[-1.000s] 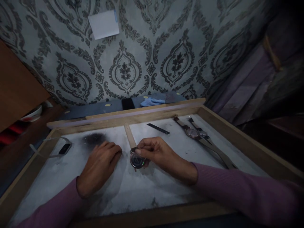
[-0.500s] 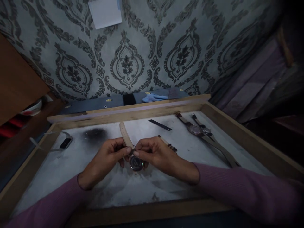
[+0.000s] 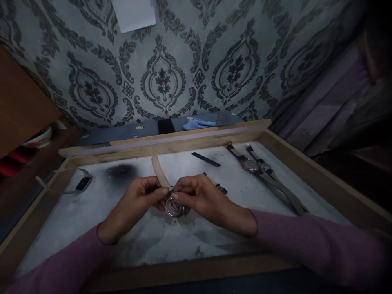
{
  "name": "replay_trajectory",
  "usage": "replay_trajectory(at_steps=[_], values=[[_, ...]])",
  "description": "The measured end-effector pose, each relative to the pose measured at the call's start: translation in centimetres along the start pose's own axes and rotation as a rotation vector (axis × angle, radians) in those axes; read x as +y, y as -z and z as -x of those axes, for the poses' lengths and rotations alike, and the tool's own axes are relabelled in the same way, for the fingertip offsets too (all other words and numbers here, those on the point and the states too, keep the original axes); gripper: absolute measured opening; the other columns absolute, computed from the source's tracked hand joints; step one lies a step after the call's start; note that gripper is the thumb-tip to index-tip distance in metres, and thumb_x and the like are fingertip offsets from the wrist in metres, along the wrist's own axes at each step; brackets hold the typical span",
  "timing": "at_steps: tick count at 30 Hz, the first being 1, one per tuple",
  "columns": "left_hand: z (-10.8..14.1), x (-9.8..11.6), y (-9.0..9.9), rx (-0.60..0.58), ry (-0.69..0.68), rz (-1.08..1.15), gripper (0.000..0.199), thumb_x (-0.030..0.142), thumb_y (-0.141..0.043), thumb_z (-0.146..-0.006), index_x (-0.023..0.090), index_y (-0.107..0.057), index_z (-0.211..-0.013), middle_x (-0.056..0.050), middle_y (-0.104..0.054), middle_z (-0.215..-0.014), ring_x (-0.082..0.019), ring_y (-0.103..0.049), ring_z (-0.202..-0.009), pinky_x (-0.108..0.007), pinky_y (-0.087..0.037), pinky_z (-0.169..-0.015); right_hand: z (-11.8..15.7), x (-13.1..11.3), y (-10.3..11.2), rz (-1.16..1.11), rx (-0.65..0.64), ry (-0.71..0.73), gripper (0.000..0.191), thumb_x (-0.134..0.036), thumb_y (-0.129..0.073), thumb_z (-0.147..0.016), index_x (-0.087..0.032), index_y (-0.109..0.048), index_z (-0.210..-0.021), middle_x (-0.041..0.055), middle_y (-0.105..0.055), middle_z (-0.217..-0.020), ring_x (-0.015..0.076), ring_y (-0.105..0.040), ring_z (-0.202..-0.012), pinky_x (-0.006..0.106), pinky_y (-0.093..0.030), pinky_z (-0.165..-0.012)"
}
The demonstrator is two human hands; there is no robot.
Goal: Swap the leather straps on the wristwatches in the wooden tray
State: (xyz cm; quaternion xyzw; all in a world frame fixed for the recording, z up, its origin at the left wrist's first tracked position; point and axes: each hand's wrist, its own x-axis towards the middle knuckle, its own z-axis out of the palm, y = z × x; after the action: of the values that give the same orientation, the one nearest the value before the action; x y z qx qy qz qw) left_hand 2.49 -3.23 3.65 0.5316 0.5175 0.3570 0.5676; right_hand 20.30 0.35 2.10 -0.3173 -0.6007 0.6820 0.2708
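Both hands hold one wristwatch [image 3: 174, 207] with a round case and a tan strap over the white floor of a wooden tray [image 3: 284, 147]. My left hand [image 3: 136, 206] pinches the strap where it meets the case. My right hand [image 3: 203, 198] grips the case from the right side. One half of the strap [image 3: 159, 173] points away from me; the other half passes under my right hand and ends near a dark buckle [image 3: 221, 188].
Two more watches [image 3: 255, 167] lie at the tray's far right, a thin black bar [image 3: 206, 159] beside them. A dark band device [image 3: 82, 183] lies at far left near a black smudge [image 3: 122, 170]. Patterned wall behind, with a blue cloth [image 3: 197, 123] on the ledge.
My left hand came off the tray floor and closed on the watch strap. The watch lifted slightly and its strap swung a little to the left.
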Motion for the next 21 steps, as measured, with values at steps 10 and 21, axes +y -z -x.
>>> replay_trajectory(at_steps=[10, 21], values=[[-0.10, -0.43, 0.11, -0.021, 0.041, 0.029, 0.016, 0.025, -0.073, -0.068, 0.011, -0.066, -0.073, -0.002, -0.066, -0.066, -0.012, -0.059, -0.059, -0.024, -0.047, -0.059, -0.11, 0.37, 0.17, 0.010, 0.006, -0.001, 0.019, -0.028, -0.073, -0.073, -0.014, -0.062, -0.067, -0.0011, -0.064, -0.057, 0.0079, -0.056, -0.047, 0.018, -0.046, -0.046], [-0.08, -0.56, 0.16, -0.036, 0.075, 0.069, 0.014, 0.022, -0.074, -0.067, 0.012, -0.063, -0.067, 0.000, -0.065, -0.062, -0.012, -0.061, -0.057, -0.025, -0.051, -0.060, -0.33, 0.72, 0.10, -0.031, 0.010, -0.088, 0.011, -0.018, -0.069, -0.072, -0.014, -0.061, -0.067, -0.0022, -0.064, -0.056, 0.0083, -0.057, -0.046, 0.019, -0.046, -0.047]])
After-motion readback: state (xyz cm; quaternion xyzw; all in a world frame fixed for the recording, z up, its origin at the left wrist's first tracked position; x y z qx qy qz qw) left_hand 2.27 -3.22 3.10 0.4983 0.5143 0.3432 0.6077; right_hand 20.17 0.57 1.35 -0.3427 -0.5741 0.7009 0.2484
